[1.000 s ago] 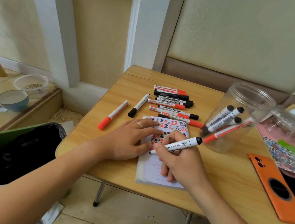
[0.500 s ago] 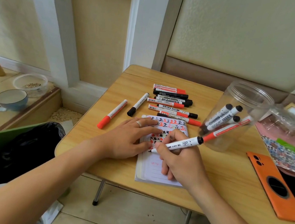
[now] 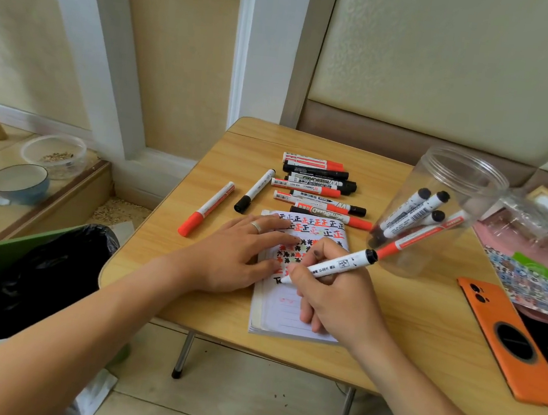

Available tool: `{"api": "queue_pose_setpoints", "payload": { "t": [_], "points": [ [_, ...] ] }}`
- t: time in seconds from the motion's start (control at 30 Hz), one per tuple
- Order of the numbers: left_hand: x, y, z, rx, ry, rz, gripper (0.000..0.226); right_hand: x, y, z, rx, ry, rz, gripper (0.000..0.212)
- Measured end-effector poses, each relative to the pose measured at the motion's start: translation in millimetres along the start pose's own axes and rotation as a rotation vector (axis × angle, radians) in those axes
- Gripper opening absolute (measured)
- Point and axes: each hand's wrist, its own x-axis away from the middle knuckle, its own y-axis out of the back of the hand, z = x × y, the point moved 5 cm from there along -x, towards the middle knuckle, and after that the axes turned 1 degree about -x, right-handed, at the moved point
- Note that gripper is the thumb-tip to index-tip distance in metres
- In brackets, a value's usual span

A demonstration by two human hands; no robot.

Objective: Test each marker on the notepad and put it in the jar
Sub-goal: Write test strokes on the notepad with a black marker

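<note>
right hand (image 3: 334,297) pinching marker (image 3: 331,266), tip writing on notepad (image 3: 281,315) near surface's near edge; left hand (image 3: 235,257) pressing flat, fingers straight. advising light short stroke, then dropping into jar (image 3: 437,213) right.

notepad (image 3: 287,316): part under both hands | phone (image 3: 511,343): cut by right edge
</note>
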Motion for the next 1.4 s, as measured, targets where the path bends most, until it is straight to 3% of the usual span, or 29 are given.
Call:
{"api": "queue_pose_setpoints", "payload": {
  "t": [0.37, 0.8, 1.4],
  "points": [
    [-0.4, -0.3, 0.6, -0.007, -0.007, 0.004, 0.057, -3.0, 2.1, -3.9, 0.003, -0.014, -0.041, 0.020],
    [0.8, 0.3, -0.7, -0.011, -0.007, -0.010, 0.066, 0.1, -3.0, 1.7, 0.000, 0.026, 0.029, 0.021],
    [0.0, -0.3, -0.3, -0.018, -0.013, -0.012, 0.054, -2.3, 0.8, -4.7, 0.002, 0.021, 0.002, 0.019]
  ]
}}
